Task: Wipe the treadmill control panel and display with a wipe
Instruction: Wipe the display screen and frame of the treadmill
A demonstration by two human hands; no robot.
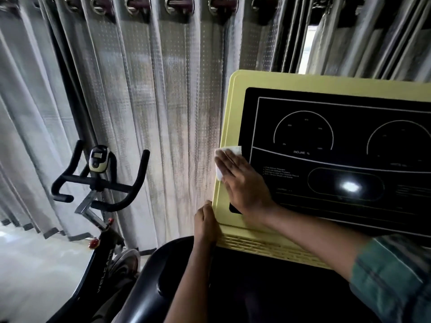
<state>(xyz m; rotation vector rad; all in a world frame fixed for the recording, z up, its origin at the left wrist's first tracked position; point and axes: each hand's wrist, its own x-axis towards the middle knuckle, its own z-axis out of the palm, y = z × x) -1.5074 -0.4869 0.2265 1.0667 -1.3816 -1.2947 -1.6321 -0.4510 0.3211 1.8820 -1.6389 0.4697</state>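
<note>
The treadmill console has a pale yellow frame (229,108) around a black display (326,141) with two dial outlines and the word INCLINE. My right hand (242,180) lies flat with straight fingers on a white wipe (229,150), pressing it against the frame's left side at the edge of the display. Only the wipe's upper and left edges show past my fingers. My left hand (206,221) grips the console's lower left corner, fingers curled round its edge.
A black exercise bike (100,180) with curved handlebars and a small monitor stands at the left. Grey curtains (140,101) hang close behind the console. A black treadmill handrail (149,283) runs below my left arm. Pale floor lies at the lower left.
</note>
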